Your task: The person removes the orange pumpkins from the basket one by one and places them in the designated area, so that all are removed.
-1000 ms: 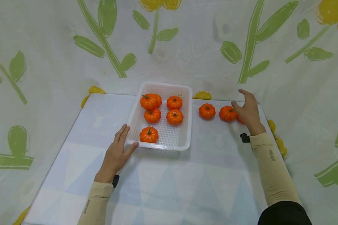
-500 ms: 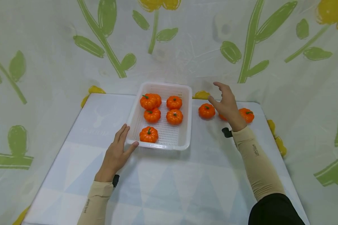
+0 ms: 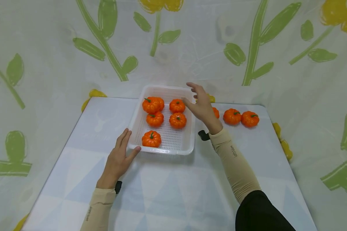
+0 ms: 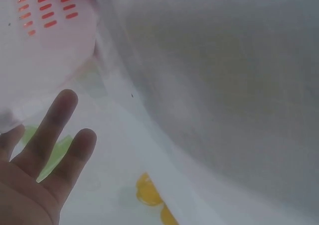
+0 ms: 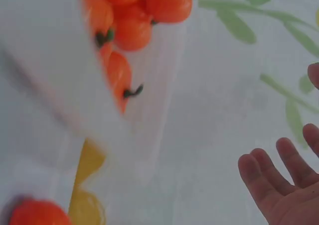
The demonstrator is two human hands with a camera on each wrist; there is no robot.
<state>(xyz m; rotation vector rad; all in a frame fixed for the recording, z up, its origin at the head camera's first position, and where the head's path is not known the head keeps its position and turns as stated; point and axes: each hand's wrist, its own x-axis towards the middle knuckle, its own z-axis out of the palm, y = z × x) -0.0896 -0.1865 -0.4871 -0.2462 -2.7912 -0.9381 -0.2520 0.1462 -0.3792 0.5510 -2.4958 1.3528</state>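
We see the surface (image 3: pixel 167 189) stretching from the white perforated basket (image 3: pixel 170 151) toward six o'clock. Our left hand (image 3: pixel 117 162) spreads at its eight-o'clock corner; our right hand (image 3: pixel 201 107) has wide fingers at its two-o'clock rim, orange pumpkins (image 3: pixel 177 120) inside toward nine, three loose pumpkins (image 3: pixel 232 116) toward four.

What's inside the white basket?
Six orange pumpkins, one partly hidden behind another. Covered: the floor beneath them, and part of the white basket at its far right corner, behind the right hand.

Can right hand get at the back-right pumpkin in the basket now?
Likely yes: right hand looks empty near the basket's right rim, and the open top exposes that pumpkin.
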